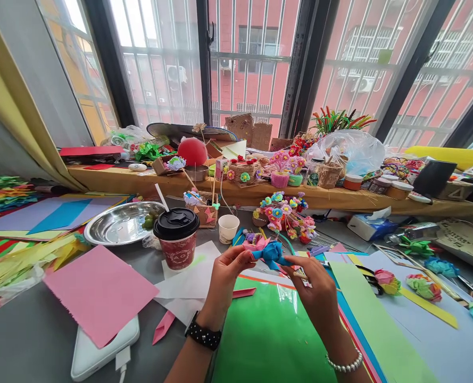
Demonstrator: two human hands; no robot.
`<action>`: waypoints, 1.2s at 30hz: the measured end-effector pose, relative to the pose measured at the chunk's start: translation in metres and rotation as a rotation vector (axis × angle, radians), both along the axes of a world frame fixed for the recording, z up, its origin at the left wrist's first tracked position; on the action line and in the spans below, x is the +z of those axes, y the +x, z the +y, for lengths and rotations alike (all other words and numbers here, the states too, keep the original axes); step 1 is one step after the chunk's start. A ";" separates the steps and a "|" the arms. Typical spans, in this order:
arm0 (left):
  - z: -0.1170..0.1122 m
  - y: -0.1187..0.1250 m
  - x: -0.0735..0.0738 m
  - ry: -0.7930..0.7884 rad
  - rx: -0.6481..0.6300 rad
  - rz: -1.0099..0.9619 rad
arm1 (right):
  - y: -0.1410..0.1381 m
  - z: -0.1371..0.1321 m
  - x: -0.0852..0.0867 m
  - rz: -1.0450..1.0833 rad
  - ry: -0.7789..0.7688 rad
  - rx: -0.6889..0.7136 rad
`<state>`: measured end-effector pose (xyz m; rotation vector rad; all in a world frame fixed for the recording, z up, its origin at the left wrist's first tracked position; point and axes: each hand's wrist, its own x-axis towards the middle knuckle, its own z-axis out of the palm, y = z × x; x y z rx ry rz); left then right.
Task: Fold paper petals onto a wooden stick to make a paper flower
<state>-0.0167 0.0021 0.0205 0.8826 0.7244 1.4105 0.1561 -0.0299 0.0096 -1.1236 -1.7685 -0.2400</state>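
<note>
A blue folded paper flower (273,254) is held up between both hands, above a glossy green sheet (272,335). My left hand (229,274) pinches its left end between thumb and fingertips, where a pink folded paper piece (257,242) also shows. On the opposite side, my right hand (315,282) grips the blue paper's right end. A small pale stick-like thing (300,274) pokes out by the right fingers; its kind is unclear. Pink folded strips (164,325) lie left of my left wrist.
A lidded drink cup (176,247) with a straw, a small paper cup (229,230) and a metal plate (116,226) stand left. Pink paper (100,292) lies over a white power bank (104,351). Paper flowers (387,282) rest right; a crowded ledge (236,192) runs behind.
</note>
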 end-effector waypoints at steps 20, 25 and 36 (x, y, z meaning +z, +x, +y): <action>0.006 0.004 -0.006 -0.097 -0.056 -0.017 | -0.007 -0.005 0.003 0.066 0.097 0.000; 0.008 0.008 -0.008 -0.128 -0.034 -0.025 | -0.007 -0.006 0.002 0.012 0.092 0.035; 0.007 0.005 -0.009 -0.171 -0.194 -0.141 | -0.012 -0.014 0.003 -0.082 0.212 0.056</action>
